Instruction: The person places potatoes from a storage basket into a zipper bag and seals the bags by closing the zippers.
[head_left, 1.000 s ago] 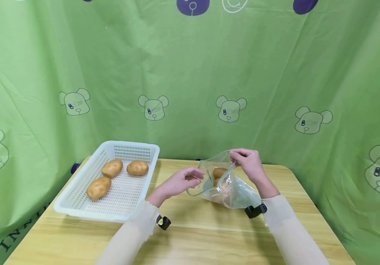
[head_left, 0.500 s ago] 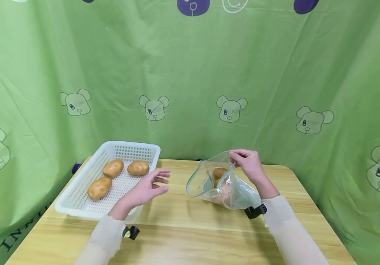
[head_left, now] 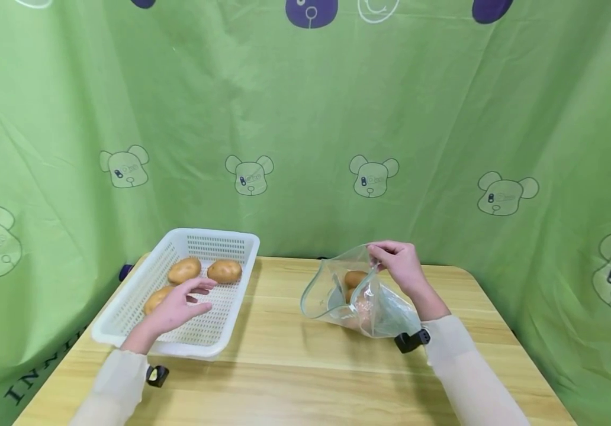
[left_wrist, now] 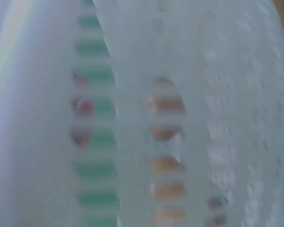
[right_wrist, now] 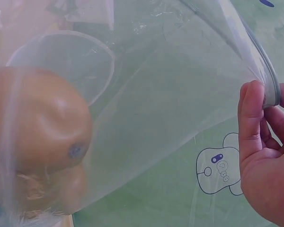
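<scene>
Above the white perforated basket (head_left: 254,260), my left hand (head_left: 174,307) hovers with loosely spread fingers and holds nothing. Three potatoes lie in the basket: one at the back right (head_left: 224,271), one behind the hand (head_left: 185,270), one at the left (head_left: 155,299), partly covered by the hand. My right hand (head_left: 400,265) pinches the upper edge of a clear zip bag (head_left: 393,313), whose mouth gapes toward the left. Potatoes (right_wrist: 42,118) show through the bag's plastic. Only the blurred, slotted basket wall (left_wrist: 42,118) fills the left wrist view.
Both basket and bag rest on a light wooden table (head_left: 305,384), with bare wood between them. A green curtain (head_left: 305,219) printed with bear heads hangs behind and at both sides. A small dark purple object (head_left: 125,272) sits beyond the basket's left side.
My left hand has left the bag's mouth and moved left over the basket, its fingers coming in front of the left potato. The right hand keeps its pinch on the bag in the same place.
</scene>
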A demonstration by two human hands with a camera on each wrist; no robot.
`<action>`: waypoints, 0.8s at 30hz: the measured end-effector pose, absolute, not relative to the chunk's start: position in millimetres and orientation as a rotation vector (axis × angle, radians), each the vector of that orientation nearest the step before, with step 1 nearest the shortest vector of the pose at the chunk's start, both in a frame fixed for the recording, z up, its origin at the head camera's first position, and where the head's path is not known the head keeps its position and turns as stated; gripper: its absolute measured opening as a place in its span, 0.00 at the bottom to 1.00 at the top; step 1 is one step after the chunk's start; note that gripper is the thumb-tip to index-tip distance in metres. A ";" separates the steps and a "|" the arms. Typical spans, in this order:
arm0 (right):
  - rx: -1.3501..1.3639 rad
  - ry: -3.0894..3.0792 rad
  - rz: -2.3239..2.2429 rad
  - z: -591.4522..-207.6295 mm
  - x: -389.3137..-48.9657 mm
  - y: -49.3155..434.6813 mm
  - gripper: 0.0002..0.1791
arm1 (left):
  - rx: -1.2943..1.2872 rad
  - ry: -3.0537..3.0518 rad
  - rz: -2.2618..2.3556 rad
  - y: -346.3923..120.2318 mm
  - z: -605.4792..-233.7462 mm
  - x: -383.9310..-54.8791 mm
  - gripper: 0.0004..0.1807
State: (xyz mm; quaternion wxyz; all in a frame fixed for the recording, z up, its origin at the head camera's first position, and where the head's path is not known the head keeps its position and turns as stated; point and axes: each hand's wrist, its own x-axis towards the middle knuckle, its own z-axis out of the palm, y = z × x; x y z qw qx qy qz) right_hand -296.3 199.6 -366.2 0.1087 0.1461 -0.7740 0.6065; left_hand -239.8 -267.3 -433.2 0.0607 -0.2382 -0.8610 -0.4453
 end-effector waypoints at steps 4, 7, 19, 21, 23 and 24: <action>0.424 -2.287 1.801 -368.0 -297.4 200.8 0.17 | -0.685 -2.647 -1.244 -281.7 -440.3 -242.6 0.24; 0.420 -2.294 1.814 -367.1 -296.3 201.4 0.16 | -0.674 -2.665 -1.166 -290.3 -443.6 -245.0 0.25; 0.440 -2.298 1.802 -346.2 -278.1 194.1 0.16 | -0.591 -2.726 -1.147 -317.9 -447.9 -254.9 0.25; 0.441 -2.291 1.802 -352.2 -283.6 197.3 0.16 | -0.584 -2.738 -1.137 -320.7 -446.5 -255.2 0.25; 0.437 -2.290 1.799 -358.4 -289.5 200.6 0.17 | -0.575 -2.750 -1.125 -323.4 -445.2 -255.0 0.25; 0.431 -2.291 1.799 -361.1 -292.1 202.1 0.17 | -0.571 -2.753 -1.124 -324.7 -444.9 -254.8 0.25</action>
